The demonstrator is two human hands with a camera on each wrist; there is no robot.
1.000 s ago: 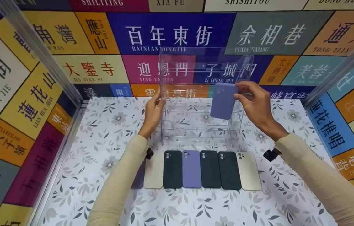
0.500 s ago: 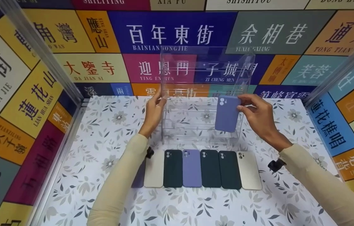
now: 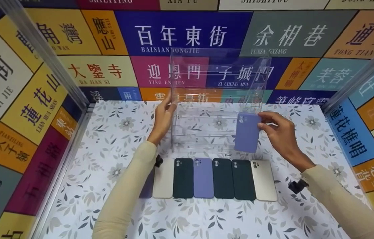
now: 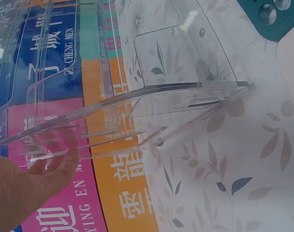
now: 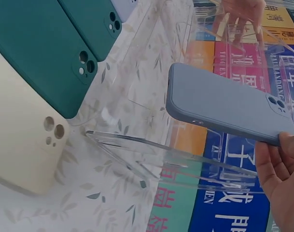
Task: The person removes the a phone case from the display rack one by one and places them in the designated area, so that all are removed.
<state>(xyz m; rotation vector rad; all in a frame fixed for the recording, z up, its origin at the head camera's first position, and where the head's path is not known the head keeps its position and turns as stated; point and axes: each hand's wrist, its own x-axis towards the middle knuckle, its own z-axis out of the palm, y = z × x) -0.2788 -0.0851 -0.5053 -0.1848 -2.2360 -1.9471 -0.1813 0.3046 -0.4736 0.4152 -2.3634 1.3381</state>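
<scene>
In the head view a clear acrylic display rack (image 3: 213, 132) with stepped tiers stands at the table's back. My left hand (image 3: 164, 116) holds its left side edge; in the left wrist view the fingers (image 4: 64, 162) curl at that edge. My right hand (image 3: 278, 131) pinches a purple phone case (image 3: 247, 132) by its upper right edge, in front of the rack's lower right part. In the right wrist view that case looks grey-blue, with its camera holes near the thumb. Whether it touches the rack is unclear.
Before the rack lies a row of phone cases: a purple one (image 3: 146, 186) partly behind my left forearm, a cream one (image 3: 163, 179), a dark green one (image 3: 183, 179), another purple one (image 3: 203, 179), two more dark green ones and a cream one (image 3: 265, 181). Sign-printed walls enclose the table.
My right hand has moved down and slightly right with the purple phone case, from the rack's middle height to its lower right part. The left hand stays on the rack's edge.
</scene>
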